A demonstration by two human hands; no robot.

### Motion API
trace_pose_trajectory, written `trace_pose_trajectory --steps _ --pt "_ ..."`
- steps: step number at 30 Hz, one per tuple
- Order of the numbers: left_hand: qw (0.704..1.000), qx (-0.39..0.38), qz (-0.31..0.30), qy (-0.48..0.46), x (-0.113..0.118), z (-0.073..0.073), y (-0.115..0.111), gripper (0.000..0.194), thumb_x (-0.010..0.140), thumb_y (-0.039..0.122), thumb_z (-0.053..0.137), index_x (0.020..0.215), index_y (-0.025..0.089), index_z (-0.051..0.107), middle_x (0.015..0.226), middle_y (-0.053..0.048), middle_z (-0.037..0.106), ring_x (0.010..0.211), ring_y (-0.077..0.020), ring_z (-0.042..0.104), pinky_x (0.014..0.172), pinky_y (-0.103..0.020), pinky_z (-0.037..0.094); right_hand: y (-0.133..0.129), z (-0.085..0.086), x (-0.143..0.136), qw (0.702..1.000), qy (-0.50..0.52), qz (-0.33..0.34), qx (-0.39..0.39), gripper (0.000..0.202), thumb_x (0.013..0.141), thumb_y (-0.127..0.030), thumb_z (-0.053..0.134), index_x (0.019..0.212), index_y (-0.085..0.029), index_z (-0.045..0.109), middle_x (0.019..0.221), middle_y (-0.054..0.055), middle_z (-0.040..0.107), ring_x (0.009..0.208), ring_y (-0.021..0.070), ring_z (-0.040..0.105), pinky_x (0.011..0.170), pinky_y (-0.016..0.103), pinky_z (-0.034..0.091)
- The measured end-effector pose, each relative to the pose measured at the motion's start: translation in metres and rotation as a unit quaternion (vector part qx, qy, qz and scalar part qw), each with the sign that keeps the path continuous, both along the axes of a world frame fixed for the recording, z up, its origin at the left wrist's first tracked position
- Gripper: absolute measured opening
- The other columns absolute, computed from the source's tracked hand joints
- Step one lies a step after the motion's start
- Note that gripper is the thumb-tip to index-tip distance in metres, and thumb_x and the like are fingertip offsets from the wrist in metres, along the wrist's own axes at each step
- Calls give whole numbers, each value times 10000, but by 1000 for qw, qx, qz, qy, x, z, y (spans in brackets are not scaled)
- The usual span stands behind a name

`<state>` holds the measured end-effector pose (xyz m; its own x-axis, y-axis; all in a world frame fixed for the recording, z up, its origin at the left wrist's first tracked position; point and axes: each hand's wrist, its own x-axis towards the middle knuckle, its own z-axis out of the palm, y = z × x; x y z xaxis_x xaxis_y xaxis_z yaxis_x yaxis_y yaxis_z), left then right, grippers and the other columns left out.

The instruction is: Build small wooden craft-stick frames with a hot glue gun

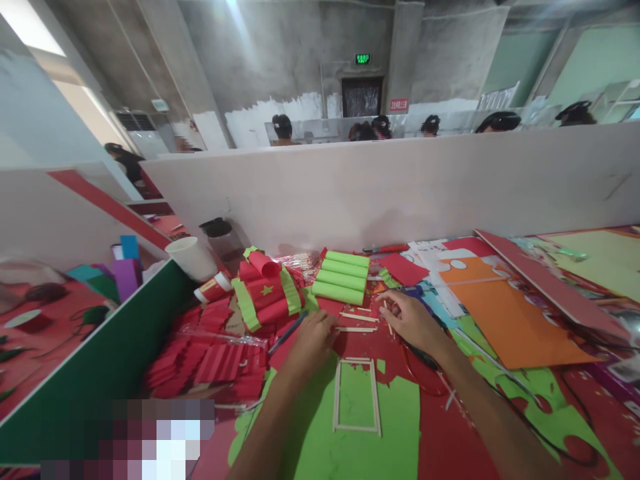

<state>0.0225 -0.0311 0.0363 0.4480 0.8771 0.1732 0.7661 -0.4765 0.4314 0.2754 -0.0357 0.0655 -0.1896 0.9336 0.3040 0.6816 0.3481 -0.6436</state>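
My left hand [316, 339] rests low over the table, fingers bent and together. Its fingertips meet the left end of a thin wooden stick [357, 329]; whether they grip it is hidden. My right hand [406, 321] is closed in a pinch on a short wooden stick [391, 328]. Between the hands lie more loose sticks [361, 317] on the red tabletop [350, 345]. Nearer to me, a rectangular frame of sticks [377, 400] lies flat on a green sheet [400, 447].
Green paper rolls [343, 280] and a red-and-green paper piece with a star [265, 293] stand behind. Folded red paper strips [225, 360] are heaped left, beside a green board [115, 353]. Orange paper [500, 307] and cables lie right. A white partition [375, 187] closes the back.
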Motion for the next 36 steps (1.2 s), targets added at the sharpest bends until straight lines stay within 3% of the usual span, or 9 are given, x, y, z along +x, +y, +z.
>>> trace_pose_trajectory --steps 9,20,25,29,33,36 --pt "995 53 50 64 2 -13 6 211 941 169 452 869 189 649 951 -67 646 908 -229 566 791 -343 379 1 -3 0 999 28 -4 -43 208 865 -272 556 1062 -239 613 822 9 675 697 160 650 645 261 474" --pt "992 38 67 100 8 -5 3 191 917 112 455 835 187 611 972 -72 632 903 -233 555 760 -344 379 1 -3 2 998 16 -1 -59 209 859 -260 562 1061 -240 612 844 15 695 729 160 676 663 255 485" --pt "992 56 102 39 0 0 6 163 910 125 445 855 182 586 945 -86 625 874 -240 566 764 -349 410 -4 -1 4 993 14 33 -113 277 856 -259 577 1132 -246 557 806 0 686 661 150 649 616 247 471" --pt "993 37 87 -68 -6 2 7 167 923 157 419 845 190 563 924 -79 617 877 -233 574 775 -340 438 -9 2 2 983 16 73 -170 354 832 -295 641 1170 -246 544 803 4 711 711 172 671 650 262 486" --pt "989 16 61 -137 -5 4 5 169 942 228 424 840 194 556 906 -69 608 882 -226 569 791 -340 455 -7 2 -1 982 87 73 -152 296 884 -379 595 1139 -228 594 960 52 719 821 189 686 716 285 511" --pt "988 2 59 -142 0 5 1 171 941 256 443 832 196 561 903 -64 608 876 -221 564 778 -334 460 -1 1 0 979 155 65 -120 264 913 -393 547 1074 -202 634 951 58 713 830 193 678 732 294 519"
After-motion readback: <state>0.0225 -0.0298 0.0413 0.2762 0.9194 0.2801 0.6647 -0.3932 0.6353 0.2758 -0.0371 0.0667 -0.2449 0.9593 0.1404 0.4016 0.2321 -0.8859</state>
